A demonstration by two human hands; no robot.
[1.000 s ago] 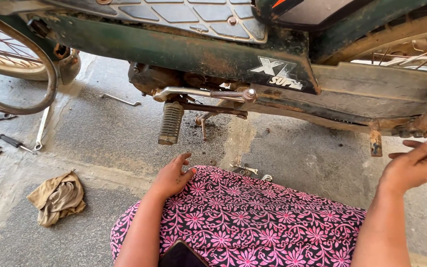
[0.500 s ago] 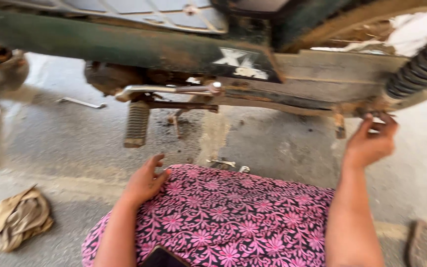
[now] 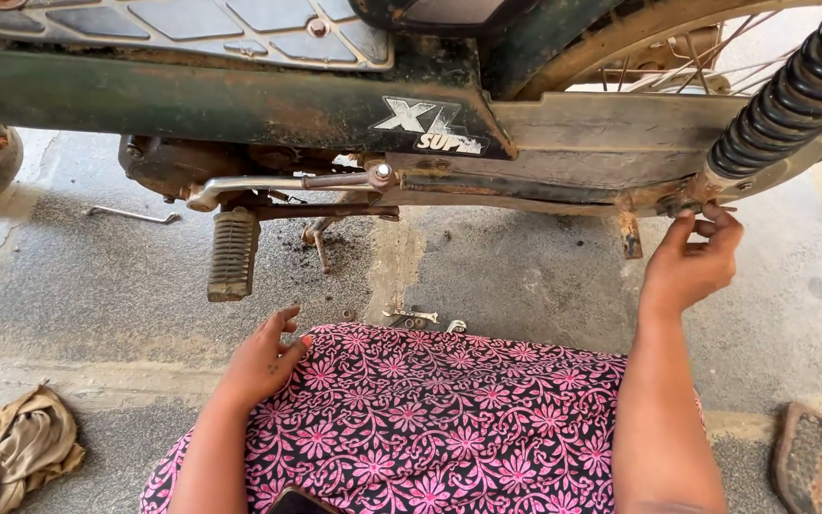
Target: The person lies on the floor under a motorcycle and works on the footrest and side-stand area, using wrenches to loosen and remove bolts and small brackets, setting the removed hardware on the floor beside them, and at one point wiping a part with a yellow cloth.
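Observation:
I sit on the ground beside a dusty green motorbike (image 3: 192,100). My right hand (image 3: 692,266) reaches up to the lower mount of the black rear shock spring (image 3: 792,95). Its thumb and fingertips pinch a small rusty bolt (image 3: 685,206) there. My left hand (image 3: 264,362) rests flat on my knee, on pink flowered cloth (image 3: 430,419), with the fingers apart and nothing in it. A ribbed footpeg (image 3: 232,252) hangs from the frame just above and beyond that hand.
A spanner (image 3: 133,215) lies on the concrete under the bike. Small metal parts (image 3: 413,316) sit by my knee. A crumpled tan rag (image 3: 16,443) is at lower left, a worn sandal (image 3: 804,457) at lower right. The spoked rear wheel (image 3: 677,48) is behind the shock.
My right hand has risen from mid-air to the shock's lower mount and closed on the bolt. The view has swung right. My left hand has stayed on my knee.

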